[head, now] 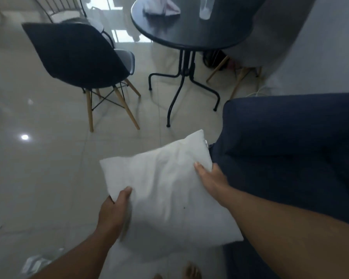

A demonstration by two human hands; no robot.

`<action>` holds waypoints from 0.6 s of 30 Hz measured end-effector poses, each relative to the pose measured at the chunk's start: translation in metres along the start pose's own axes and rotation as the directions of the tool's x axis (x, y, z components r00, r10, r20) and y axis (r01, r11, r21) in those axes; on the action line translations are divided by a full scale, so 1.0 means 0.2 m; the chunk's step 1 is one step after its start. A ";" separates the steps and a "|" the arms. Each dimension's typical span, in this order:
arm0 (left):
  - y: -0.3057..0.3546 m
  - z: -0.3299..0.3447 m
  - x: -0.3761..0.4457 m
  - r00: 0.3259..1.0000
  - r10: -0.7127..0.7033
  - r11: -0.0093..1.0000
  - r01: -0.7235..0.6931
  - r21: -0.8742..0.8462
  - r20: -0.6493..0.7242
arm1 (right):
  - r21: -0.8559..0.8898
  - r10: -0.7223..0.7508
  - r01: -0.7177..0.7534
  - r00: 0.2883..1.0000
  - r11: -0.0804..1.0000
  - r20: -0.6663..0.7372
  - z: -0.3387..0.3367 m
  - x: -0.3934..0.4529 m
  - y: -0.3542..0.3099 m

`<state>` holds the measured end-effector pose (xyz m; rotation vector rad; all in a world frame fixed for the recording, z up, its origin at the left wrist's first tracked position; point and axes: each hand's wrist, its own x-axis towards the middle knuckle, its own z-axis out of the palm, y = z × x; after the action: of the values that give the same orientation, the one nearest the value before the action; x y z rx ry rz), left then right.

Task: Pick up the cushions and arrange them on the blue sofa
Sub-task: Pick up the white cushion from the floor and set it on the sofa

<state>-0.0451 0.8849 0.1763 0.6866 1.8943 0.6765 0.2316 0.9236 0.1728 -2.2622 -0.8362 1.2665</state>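
— Where are we in the job?

— Carrying, we'd judge. Our left hand (114, 208) and right hand (211, 179) are each clamped on a side of the plump white fabric cushion (165, 188), held in the air over the pale glossy tiled floor (38, 168), just beside the dark blue upholstered sofa (290, 148).

— And next?

— We'd swing it right, over the seat, set it down, then let our fingers part.

— The count?

— One cushion in view, one sofa, two hands. Behind: one round black metal table (189, 31) and one black shell chair with wooden legs (77, 57).
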 end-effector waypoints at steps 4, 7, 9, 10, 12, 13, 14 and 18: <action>0.29 0.01 -0.11 0.989 0.114 0.993 -0.115 0.005 0.094 | 0.065 -0.015 0.022 0.993 0.998 -0.113 -0.22 -0.12 -0.15; 0.50 0.05 -0.18 0.975 0.172 0.984 -0.176 0.016 0.138 | 0.118 -0.007 0.027 0.987 0.993 -0.162 -0.38 -0.20 -0.24; 0.63 0.08 -0.23 0.964 0.203 0.978 -0.209 0.018 0.170 | 0.154 -0.012 0.043 0.980 0.987 -0.197 -0.49 -0.26 -0.28; 0.69 0.09 -0.26 0.959 0.214 0.975 -0.220 0.012 0.188 | 0.168 -0.013 0.051 0.975 0.985 -0.221 -0.56 -0.28 -0.29; 0.82 0.13 -0.35 0.948 0.232 0.970 -0.241 0.016 0.218 | 0.200 0.001 0.051 0.968 0.978 -0.249 -0.69 -0.34 -0.30; 0.88 0.16 -0.39 0.940 0.237 0.968 -0.249 0.016 0.245 | 0.223 0.007 0.053 0.966 0.973 -0.260 -0.76 -0.37 -0.31; 0.93 0.19 -0.41 0.926 0.248 0.964 -0.266 0.025 0.283 | 0.240 0.017 0.051 0.961 0.969 -0.274 -0.84 -0.39 -0.31; 1.15 0.38 -0.56 0.865 0.298 0.935 -0.350 0.061 0.404 | 0.307 0.064 0.049 0.935 0.951 -0.350 -1.14 -0.43 -0.28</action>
<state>0.1046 0.9760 0.3781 1.1566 1.4739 0.5719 0.3767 0.8923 0.3743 -2.1425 -0.4579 0.8746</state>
